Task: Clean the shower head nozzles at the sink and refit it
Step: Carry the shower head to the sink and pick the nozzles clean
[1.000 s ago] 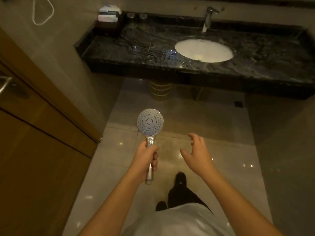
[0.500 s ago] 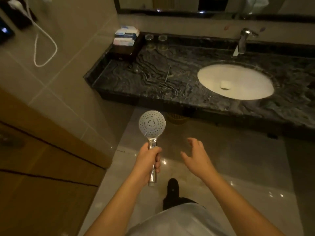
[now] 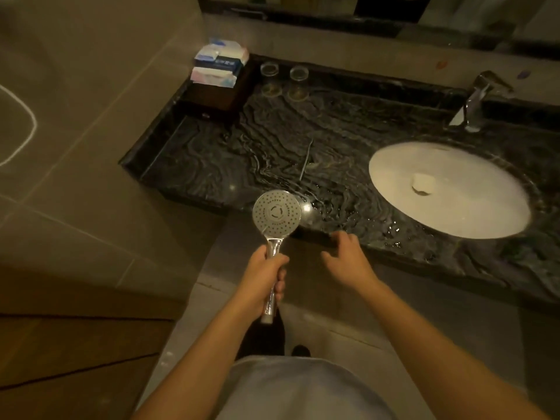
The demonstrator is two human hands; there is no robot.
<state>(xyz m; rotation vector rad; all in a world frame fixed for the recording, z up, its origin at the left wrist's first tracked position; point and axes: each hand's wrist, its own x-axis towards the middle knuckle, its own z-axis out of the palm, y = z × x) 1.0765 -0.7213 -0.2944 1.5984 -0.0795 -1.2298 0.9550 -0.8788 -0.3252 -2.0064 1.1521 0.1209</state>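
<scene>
- The shower head (image 3: pixel 276 214) is held upright at lower centre of the frame, nozzle face turned towards the camera, just before the worktop (image 3: pixel 242 153) edge.
- Its chrome handle is gripped by the left hand (image 3: pixel 263 274), fingers (image 3: pixel 280 286) curled round it.
- The right hand (image 3: pixel 348 259) is held empty beside it, fingers loosely spread, close to the worktop edge.
- The sink (image 3: pixel 448 189) lies at right of the frame, the tap (image 3: pixel 475 101) above it at upper right.
- The step in hand is judged to be the carry to the sink; no cleaning is yet begun.
- Next, the head is to be brought over the sink and the tap reached, probably with the free hand.
</scene>
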